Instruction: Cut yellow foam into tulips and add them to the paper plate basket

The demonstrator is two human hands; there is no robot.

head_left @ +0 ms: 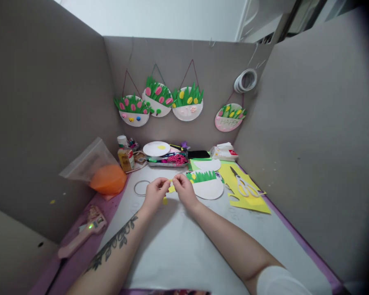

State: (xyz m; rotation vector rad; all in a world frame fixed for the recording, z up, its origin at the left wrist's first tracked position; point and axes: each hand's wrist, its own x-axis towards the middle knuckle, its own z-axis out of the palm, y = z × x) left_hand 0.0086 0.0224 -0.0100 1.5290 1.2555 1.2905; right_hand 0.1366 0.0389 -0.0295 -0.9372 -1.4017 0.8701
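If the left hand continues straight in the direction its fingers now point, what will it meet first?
Probably the right hand, very close ahead of the left hand, though the yellow piece near them may lie between; depth is unclear.

Seen with left hand (156, 191) and right hand (185, 191) just beside each other at mid-view, curled inward, pinching at fingertips. Left forearm (126, 250) and right forearm (226, 233) outstretched, converging. Marked on left with dark leafy tattoo (119, 241).

Dark leafy tattoo (122, 237) along left forearm (130, 252); white sleeve (279, 282) on right arm (230, 238).
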